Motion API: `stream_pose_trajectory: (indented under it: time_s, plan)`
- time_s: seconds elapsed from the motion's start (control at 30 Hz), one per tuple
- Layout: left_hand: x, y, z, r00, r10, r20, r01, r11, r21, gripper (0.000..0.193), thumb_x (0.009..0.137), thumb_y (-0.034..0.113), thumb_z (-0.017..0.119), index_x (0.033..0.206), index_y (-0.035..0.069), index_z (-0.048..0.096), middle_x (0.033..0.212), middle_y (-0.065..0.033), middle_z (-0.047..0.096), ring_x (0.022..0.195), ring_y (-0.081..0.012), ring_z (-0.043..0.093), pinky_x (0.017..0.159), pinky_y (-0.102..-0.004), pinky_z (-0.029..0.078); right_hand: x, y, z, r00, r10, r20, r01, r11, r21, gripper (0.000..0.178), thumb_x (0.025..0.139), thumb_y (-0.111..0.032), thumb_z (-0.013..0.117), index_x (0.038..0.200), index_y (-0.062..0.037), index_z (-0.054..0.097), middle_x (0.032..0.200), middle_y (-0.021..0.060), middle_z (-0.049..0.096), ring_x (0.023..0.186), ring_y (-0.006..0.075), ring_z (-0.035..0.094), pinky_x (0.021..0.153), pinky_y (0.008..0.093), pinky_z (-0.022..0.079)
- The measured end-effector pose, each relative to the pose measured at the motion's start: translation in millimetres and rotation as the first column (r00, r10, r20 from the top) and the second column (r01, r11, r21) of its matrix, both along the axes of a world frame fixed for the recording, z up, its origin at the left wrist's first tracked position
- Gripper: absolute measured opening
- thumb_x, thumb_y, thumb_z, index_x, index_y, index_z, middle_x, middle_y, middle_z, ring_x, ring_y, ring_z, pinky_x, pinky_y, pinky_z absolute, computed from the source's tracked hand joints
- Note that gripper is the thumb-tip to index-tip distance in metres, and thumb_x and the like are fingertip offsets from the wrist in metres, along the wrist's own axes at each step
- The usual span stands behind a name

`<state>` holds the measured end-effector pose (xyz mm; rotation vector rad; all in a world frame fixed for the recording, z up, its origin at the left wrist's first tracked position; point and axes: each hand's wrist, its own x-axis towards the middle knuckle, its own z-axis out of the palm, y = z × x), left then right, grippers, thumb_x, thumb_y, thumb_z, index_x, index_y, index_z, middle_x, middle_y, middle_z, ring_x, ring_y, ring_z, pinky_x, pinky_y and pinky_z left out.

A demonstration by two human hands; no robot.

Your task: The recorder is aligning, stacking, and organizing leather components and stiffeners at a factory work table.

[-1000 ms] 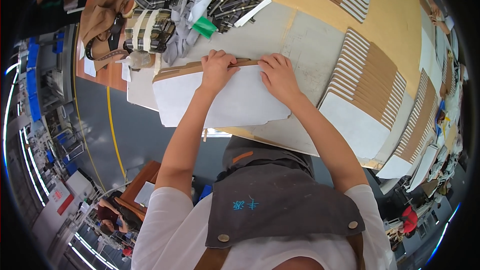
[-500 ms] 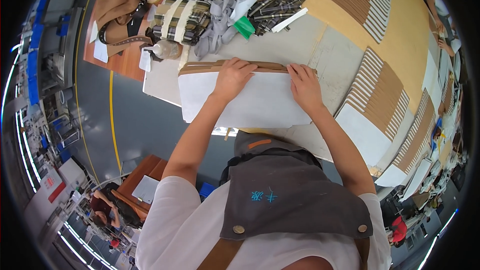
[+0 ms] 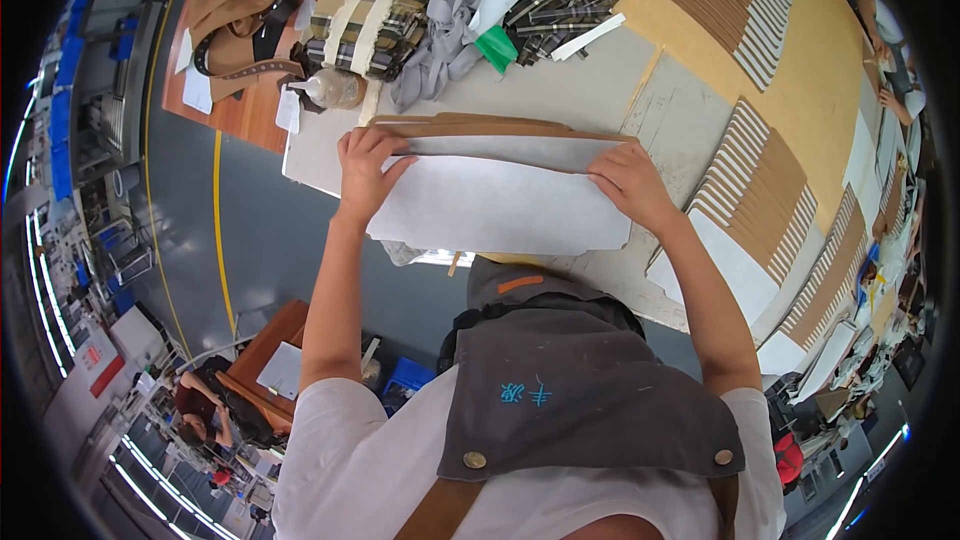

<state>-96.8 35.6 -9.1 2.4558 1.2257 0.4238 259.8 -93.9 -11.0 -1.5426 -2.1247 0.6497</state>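
A white-faced panel lies across the table's near edge in front of me, its upper edge lifted away from the pieces behind it. My left hand pinches that panel at its upper left corner, thumb on the white face. At the upper right corner my right hand grips it the same way, fingers curled over the edge. Behind it shows another white-faced piece with a brown border, and past that the brown edges of a stack. How many layers each hand grips is hidden.
Fanned rows of brown, white-backed pieces cover the table's right side and far right. Plaid strips, grey cloth, a plaid bundle and a squeeze bottle lie at the far left. Beyond the left edge is grey floor.
Both hands have moved from the stack's far edge to the panel's upper corners, the left one outward. The top panel's edge has come away toward me, uncovering a white-faced piece behind.
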Motion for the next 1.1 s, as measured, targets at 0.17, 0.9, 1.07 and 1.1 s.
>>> stream_pose_trajectory:
  time_s: [0.17,0.9,1.07,1.1]
  plan:
    - [3,14,20,0.974,0.195,0.115,-0.080,0.773,-0.629,0.019,0.072,0.017,0.072,0.073,0.000,0.063,0.069,-0.0072,0.060,0.061,-0.0193,0.053,0.063,-0.0309,0.042,10,19,18,0.870,-0.453,-0.197,0.181,0.663,-0.727,0.013,0.079,-0.015,0.063,0.080,-0.0016,0.062,0.073,0.0088,0.060,0.067,0.0241,0.055,0.065,0.0332,0.044]
    - [43,10,-23,0.967,-0.153,0.204,0.153,0.988,0.013,0.013,0.064,0.006,0.072,0.069,0.004,0.060,0.067,-0.0048,0.054,0.067,-0.0234,0.051,0.060,-0.0348,0.044,-46,28,-31,0.934,-0.354,-0.054,0.353,0.935,-0.026,0.015,0.075,-0.008,0.064,0.090,-0.0083,0.066,0.093,0.0019,0.056,0.081,0.0193,0.056,0.063,0.0325,0.049]
    - [41,5,-16,0.961,-0.209,0.183,0.193,0.976,0.103,0.012,0.065,0.005,0.071,0.071,0.003,0.061,0.069,-0.0045,0.057,0.068,-0.0223,0.052,0.059,-0.0333,0.043,-44,28,-27,0.958,-0.288,0.006,0.284,0.949,0.140,0.019,0.070,-0.003,0.064,0.088,-0.0100,0.066,0.089,-0.0007,0.058,0.077,0.0175,0.055,0.060,0.0302,0.049]
    - [39,5,-16,0.966,-0.229,0.121,0.213,0.967,0.137,0.011,0.066,0.006,0.070,0.073,0.003,0.062,0.073,-0.0041,0.059,0.070,-0.0219,0.054,0.060,-0.0326,0.043,-44,27,-27,0.957,-0.289,0.009,0.285,0.948,0.140,0.019,0.070,-0.003,0.064,0.088,-0.0100,0.066,0.089,-0.0007,0.058,0.077,0.0175,0.055,0.060,0.0302,0.049]
